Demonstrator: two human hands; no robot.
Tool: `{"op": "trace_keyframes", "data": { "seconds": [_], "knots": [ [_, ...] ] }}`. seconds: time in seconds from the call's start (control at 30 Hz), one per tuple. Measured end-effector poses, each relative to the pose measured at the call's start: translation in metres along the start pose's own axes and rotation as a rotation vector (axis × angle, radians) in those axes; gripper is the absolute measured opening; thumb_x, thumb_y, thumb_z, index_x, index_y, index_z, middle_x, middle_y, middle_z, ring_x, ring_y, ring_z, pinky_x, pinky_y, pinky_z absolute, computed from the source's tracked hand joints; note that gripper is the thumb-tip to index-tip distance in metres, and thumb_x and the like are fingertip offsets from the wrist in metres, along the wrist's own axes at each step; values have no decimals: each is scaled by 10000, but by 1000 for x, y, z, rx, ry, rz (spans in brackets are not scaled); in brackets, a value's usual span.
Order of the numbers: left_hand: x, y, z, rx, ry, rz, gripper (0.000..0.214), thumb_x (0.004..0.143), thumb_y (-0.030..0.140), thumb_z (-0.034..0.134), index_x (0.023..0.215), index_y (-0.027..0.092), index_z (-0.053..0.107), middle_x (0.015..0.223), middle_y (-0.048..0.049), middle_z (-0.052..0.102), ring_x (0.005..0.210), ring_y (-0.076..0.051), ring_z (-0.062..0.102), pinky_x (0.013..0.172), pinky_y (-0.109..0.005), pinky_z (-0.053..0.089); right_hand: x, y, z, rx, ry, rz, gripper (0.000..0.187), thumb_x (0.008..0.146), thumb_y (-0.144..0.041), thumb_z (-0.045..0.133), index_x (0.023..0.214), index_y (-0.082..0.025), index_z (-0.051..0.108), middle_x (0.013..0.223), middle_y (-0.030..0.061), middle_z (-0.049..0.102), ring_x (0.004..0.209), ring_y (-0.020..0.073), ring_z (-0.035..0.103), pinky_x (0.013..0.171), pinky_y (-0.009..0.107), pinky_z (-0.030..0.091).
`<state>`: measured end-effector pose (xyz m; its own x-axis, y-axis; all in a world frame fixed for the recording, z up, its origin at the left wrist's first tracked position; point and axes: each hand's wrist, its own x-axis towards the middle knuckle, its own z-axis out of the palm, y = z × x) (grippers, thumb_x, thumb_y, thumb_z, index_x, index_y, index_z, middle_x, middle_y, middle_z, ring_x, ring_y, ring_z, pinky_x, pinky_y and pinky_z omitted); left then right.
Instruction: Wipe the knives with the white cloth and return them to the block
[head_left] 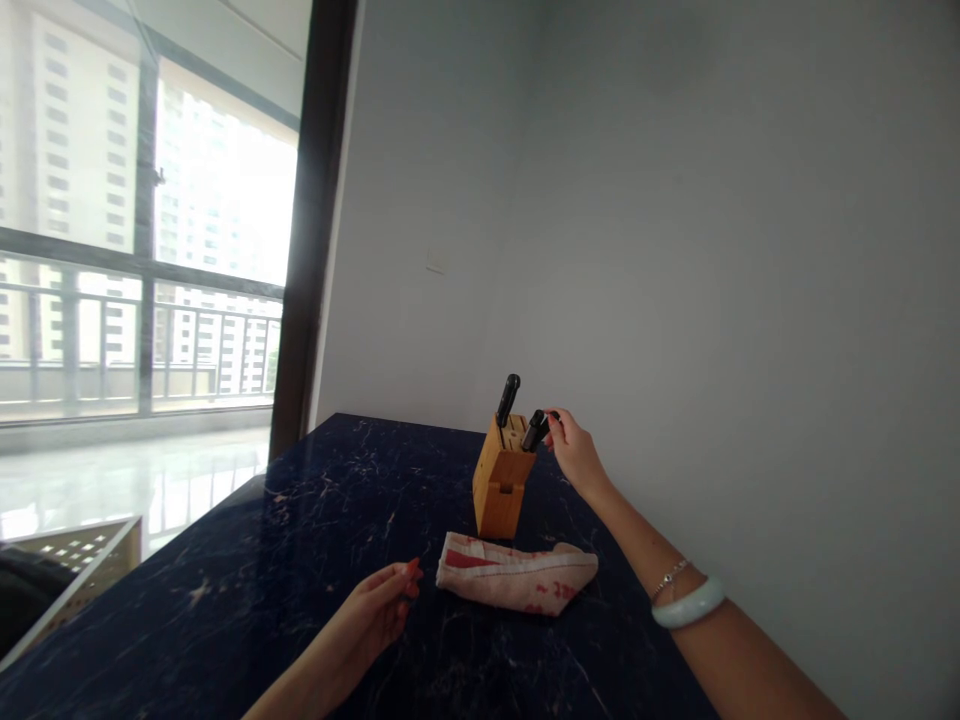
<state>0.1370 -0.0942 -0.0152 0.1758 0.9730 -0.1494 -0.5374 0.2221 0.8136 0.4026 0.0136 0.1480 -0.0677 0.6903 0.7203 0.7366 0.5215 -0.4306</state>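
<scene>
A wooden knife block (499,490) stands upright on the dark blue marbled table (337,500). One black knife handle (508,398) sticks up from its back left slot, and another black handle (533,430) leans out at the front right. At the block's right side, my right hand (574,450) pinches a black-handled knife (551,417); its blade is hidden. A folded pink and white cloth with red markings (517,578) lies in front of the block. Left of the cloth, my left hand (379,605) hovers with curled fingers, thumb against forefinger, nothing visible in it.
A grey wall (712,250) rises close along the table's right side and back. To the left are a dark door frame (307,220) and large windows. A pale perforated box (82,565) with dark contents stands beside the table's left edge.
</scene>
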Motion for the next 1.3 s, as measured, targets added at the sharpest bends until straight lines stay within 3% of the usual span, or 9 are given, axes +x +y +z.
{"op": "trace_keyframes", "data": {
  "seconds": [0.67, 0.77, 0.87, 0.97, 1.1, 1.2, 1.3],
  "knots": [
    [2, -2, -2, -47, 6, -21, 229, 667, 252, 710, 865, 162, 641, 687, 28, 591, 556, -34, 535, 529, -115, 429, 18, 0, 2, -71, -66, 21, 394, 873, -373, 243, 1095, -178, 503, 564, -5, 563, 552, 157, 570, 569, 255, 419],
    [3, -1, -2, -50, -13, -24, 228, 660, 264, 715, 853, 168, 641, 679, 31, 591, 548, -35, 534, 526, -118, 430, 18, -1, -1, -84, -57, 10, 412, 877, -374, 250, 1167, -180, 469, 690, 30, 618, 632, 167, 588, 613, 266, 423],
    [3, 0, -2, -51, -27, -23, 218, 667, 271, 708, 846, 169, 638, 675, 35, 588, 541, -28, 529, 521, -110, 420, 16, -9, -9, -144, -17, -34, 410, 888, -398, 246, 1225, -246, 425, 841, 33, 642, 732, 173, 596, 664, 270, 413],
    [2, -1, -2, -44, -24, -22, 221, 675, 276, 701, 855, 166, 635, 679, 34, 588, 540, -28, 529, 521, -113, 415, 14, -20, -14, -275, -66, -64, 394, 887, -445, 255, 1156, -283, 492, 809, 20, 651, 744, 183, 600, 644, 262, 398],
    [0, 0, 0, -8, 24, -13, 245, 653, 282, 712, 853, 162, 636, 681, 21, 597, 542, -53, 543, 529, -145, 428, 10, -29, -7, -445, -180, -16, 380, 843, -413, 412, 1162, -219, 479, 784, 68, 647, 735, 215, 599, 606, 269, 377],
    [-2, 2, 2, 10, 17, 9, 238, 649, 287, 711, 836, 160, 637, 676, 18, 596, 545, -62, 543, 527, -153, 428, 11, -27, 3, -447, -166, 30, 381, 804, -336, 502, 1141, -159, 468, 801, 105, 639, 738, 223, 595, 597, 270, 369],
    [-3, 3, 3, -12, -14, 7, 222, 655, 284, 709, 827, 165, 634, 674, 28, 586, 543, -50, 530, 525, -137, 421, 16, -23, 8, -402, -147, 31, 214, 783, -276, 535, 970, -170, 535, 776, 76, 634, 716, 191, 590, 592, 247, 369]
  ]
}}
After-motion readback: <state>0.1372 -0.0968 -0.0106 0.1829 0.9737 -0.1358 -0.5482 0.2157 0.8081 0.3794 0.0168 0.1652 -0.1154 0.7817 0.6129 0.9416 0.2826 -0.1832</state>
